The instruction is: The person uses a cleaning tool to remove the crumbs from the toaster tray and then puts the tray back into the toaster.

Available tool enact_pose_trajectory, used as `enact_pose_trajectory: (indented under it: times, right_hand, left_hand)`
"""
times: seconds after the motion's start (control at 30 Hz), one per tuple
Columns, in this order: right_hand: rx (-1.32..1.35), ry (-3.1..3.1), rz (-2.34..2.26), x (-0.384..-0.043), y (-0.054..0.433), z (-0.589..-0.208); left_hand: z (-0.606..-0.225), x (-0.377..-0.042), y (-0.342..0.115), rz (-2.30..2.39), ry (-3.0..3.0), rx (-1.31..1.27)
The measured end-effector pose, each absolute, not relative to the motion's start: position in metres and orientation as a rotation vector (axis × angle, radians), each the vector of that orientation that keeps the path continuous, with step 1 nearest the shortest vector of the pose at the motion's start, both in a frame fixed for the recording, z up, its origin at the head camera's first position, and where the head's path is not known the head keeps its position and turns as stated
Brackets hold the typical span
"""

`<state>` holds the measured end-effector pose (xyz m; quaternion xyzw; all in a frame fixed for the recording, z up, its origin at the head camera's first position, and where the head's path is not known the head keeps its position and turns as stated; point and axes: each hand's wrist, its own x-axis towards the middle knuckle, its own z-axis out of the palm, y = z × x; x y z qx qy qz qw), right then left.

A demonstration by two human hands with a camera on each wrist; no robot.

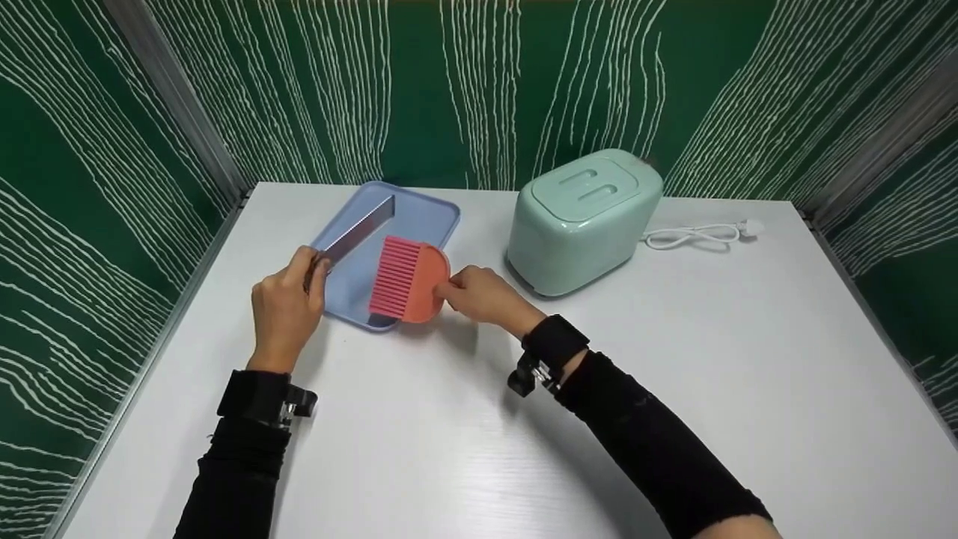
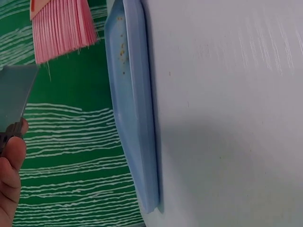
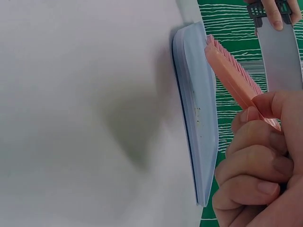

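1. We counted two hands: a left hand [image 1: 286, 307] and a right hand [image 1: 488, 298].
2. We saw one brush [image 1: 413, 281] and one bladed tool [image 1: 363, 228].
3. We found one blue tray [image 1: 425, 213] and several specks [image 2: 122, 53], too small to number surely.
4. We noted one mint-green appliance [image 1: 587, 224], one white cable [image 1: 707, 239] and one plug [image 1: 751, 227].
5. We tallied two black sleeves [image 1: 651, 442] and two black wrist straps [image 1: 254, 393].
6. We counted one white table [image 1: 434, 464].

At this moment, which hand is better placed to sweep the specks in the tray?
Likely the right hand: it pinches the brush above the blue tray, while the left hand holds a flat blade.
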<state>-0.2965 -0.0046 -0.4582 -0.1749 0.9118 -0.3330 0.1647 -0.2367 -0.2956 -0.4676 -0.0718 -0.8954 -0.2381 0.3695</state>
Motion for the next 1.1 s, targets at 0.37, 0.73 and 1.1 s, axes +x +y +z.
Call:
enact_pose_trajectory:
  times: [0.37, 0.73, 1.1]
  right_hand:
    - [-0.501, 2.608, -1.012, -0.296, 0.022, -0.458]
    - [-0.474, 2.64, -1.065, -0.293, 0.057, -0.469]
    - [-0.466, 2.589, -1.08, -0.285, 0.085, -0.482]
  left_hand:
    - [-0.468, -0.237, -0.295, -0.673, -2.286, -0.182]
    - [-0.473, -0.241, -0.294, -0.755, -2.26, -0.178]
    - [-0.47, -0.243, -0.289, -0.816, -2.278, -0.139]
